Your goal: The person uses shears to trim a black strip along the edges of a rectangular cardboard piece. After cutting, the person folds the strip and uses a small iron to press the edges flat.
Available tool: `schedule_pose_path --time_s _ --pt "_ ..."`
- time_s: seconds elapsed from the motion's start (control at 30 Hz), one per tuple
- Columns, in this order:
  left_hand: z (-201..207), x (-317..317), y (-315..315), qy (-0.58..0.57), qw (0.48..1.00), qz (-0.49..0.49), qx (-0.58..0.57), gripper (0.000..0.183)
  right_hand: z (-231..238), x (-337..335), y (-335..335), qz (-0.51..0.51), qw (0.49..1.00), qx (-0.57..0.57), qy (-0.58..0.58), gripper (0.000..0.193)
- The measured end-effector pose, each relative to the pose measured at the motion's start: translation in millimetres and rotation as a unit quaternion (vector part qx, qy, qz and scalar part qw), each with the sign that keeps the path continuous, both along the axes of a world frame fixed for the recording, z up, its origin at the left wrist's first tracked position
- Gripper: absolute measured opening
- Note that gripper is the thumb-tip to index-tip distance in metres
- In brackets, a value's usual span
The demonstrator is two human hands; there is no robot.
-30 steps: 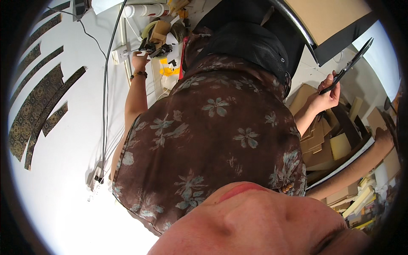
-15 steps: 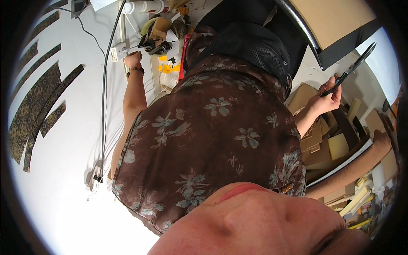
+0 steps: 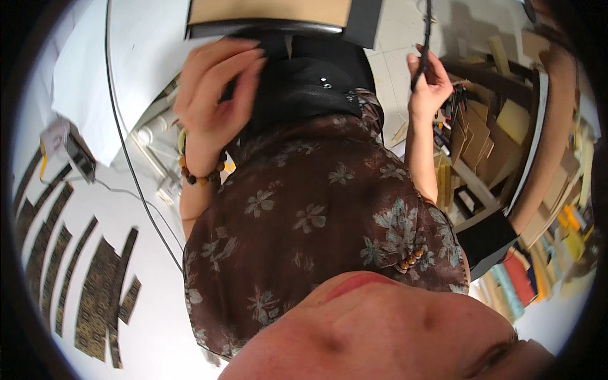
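My left hand (image 3: 215,88), with a beaded bracelet (image 3: 201,172) at its wrist, is raised in front of my dark clothing. Motion blurs its loosely bent fingers; the thumb stands apart from them and nothing shows in the grasp. Off to the right, my right hand (image 3: 432,85) is closed around black scissors (image 3: 425,47). They point away from me and are seen nearly edge-on, their far end cut off by the frame's top.
A tan board with black edges (image 3: 269,12) lies ahead. Patterned dark fabric strips (image 3: 98,301) rest on the white surface at left, near a small boxy device (image 3: 66,149). A black cable (image 3: 123,139) crosses there. Cardboard pieces (image 3: 472,136) and a long brown roll (image 3: 551,133) crowd the right.
My left hand has left the small white fitting at the far left and come up before my body. The scissors in my right hand now appear more upright. The whole view has turned.
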State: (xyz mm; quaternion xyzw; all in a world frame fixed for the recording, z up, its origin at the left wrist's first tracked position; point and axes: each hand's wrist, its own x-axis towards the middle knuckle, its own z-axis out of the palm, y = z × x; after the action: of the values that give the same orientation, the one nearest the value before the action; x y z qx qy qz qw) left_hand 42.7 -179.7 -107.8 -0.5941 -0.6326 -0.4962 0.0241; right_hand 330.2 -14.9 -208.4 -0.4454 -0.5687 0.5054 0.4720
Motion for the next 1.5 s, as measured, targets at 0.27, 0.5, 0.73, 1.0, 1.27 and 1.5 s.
schedule_pose_path --time_s 0.27,0.5,0.73,1.0,1.27,1.5 --pt "-18 16 101 0.152 0.945 -0.272 -0.094 0.027 8 17 -16 -0.022 0.986 0.075 -0.150 0.039" --pt "-28 -2 114 0.028 0.927 -0.341 -0.155 0.013 27 41 -8 0.020 0.941 0.202 -0.271 0.043" --pt "-16 -7 143 -0.050 0.894 -0.402 -0.194 0.005 44 64 -19 0.080 0.925 0.202 -0.312 0.044" --pt "-13 -7 159 -0.018 0.873 -0.389 -0.293 0.007 47 76 -32 0.129 0.908 0.184 -0.354 0.046" --pt "-6 2 159 0.003 0.888 -0.360 -0.285 0.010 43 83 0 0.160 0.848 0.298 -0.408 0.048" --pt "-2 2 161 0.043 0.888 -0.364 -0.276 0.009 72 70 37 0.223 0.836 0.250 -0.435 0.053"
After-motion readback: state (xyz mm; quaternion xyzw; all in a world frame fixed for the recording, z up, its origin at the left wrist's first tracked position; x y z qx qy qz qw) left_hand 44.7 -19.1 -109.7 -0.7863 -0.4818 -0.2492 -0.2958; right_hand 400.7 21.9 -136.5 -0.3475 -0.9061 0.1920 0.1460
